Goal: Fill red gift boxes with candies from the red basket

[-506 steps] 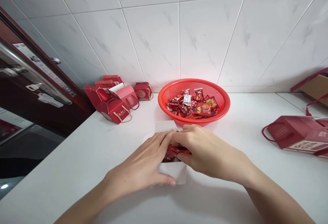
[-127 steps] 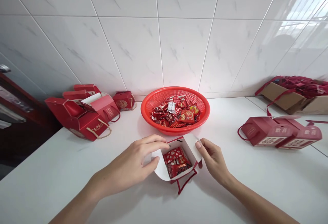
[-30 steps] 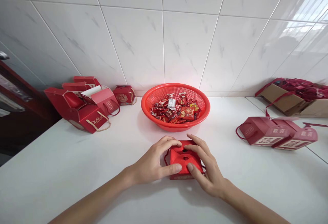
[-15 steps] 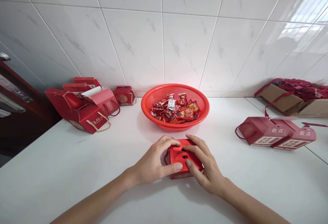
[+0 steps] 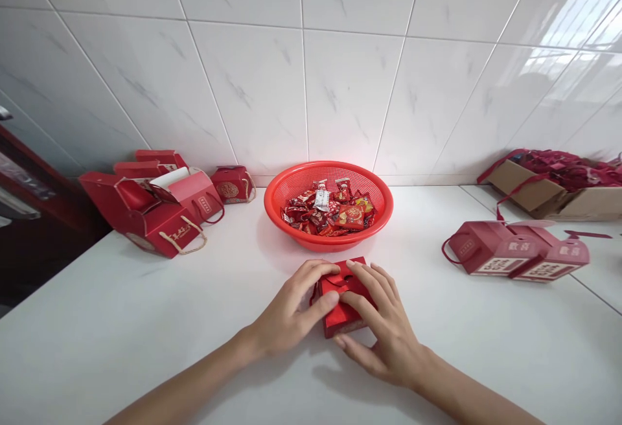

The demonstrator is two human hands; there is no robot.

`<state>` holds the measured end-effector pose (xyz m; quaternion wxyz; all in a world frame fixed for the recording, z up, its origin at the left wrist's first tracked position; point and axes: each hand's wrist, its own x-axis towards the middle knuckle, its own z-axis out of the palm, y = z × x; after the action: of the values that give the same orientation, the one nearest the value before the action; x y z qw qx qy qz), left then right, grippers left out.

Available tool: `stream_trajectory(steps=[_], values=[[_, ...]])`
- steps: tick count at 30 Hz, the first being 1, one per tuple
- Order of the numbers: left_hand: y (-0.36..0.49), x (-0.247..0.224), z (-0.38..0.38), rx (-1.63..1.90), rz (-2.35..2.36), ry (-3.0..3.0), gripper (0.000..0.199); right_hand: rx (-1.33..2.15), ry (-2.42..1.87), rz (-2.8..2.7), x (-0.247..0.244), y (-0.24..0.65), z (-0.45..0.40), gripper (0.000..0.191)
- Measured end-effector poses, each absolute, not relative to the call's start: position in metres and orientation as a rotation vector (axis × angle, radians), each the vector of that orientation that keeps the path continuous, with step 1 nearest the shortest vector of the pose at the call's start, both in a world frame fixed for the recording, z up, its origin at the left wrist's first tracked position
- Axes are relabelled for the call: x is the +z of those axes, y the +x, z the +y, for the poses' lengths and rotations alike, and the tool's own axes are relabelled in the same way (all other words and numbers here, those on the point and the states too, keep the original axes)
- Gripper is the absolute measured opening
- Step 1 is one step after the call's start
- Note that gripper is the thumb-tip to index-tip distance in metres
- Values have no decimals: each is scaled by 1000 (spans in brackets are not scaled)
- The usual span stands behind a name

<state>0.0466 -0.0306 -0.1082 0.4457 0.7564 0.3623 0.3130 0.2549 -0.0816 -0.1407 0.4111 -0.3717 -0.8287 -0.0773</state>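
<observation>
Both my hands rest on a closed red gift box (image 5: 340,317) at the front of the white counter (image 5: 121,321). My left hand (image 5: 294,305) grips its left side, with the fingers over the top. My right hand (image 5: 383,328) covers its right side, and the thumb lies near the near edge. The box's top shows a notched slot, partly hidden by my fingers. Behind it stands a red plastic mesh basket (image 5: 328,167) holding several wrapped candies (image 5: 330,211).
Assembled red gift boxes with rope handles (image 5: 155,224) stand at the back left, with a small one (image 5: 233,184) beside them. Flat-lying red boxes (image 5: 515,250) lie on the right. A cardboard carton (image 5: 529,192) of red ribbons sits at the far right. Tiles rise behind.
The box has turned slightly on the counter under my hands, and my right hand has shifted along it. Seconds earlier the box stood open with candies inside; now its top is shut.
</observation>
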Motion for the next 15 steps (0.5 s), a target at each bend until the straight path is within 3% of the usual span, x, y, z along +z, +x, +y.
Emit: stream_trajectory(steps=[3, 10, 15], values=[[43, -110, -27, 760, 862, 1719, 41, -263, -1043, -2055, -139, 254, -79, 34], [41, -120, -18, 741, 967, 1615, 40, -456, -1369, -1878, -128, 303, -55, 12], [42, -127, -12, 703, 1025, 1549, 37, -625, -1696, -1636, -131, 365, -37, 17]])
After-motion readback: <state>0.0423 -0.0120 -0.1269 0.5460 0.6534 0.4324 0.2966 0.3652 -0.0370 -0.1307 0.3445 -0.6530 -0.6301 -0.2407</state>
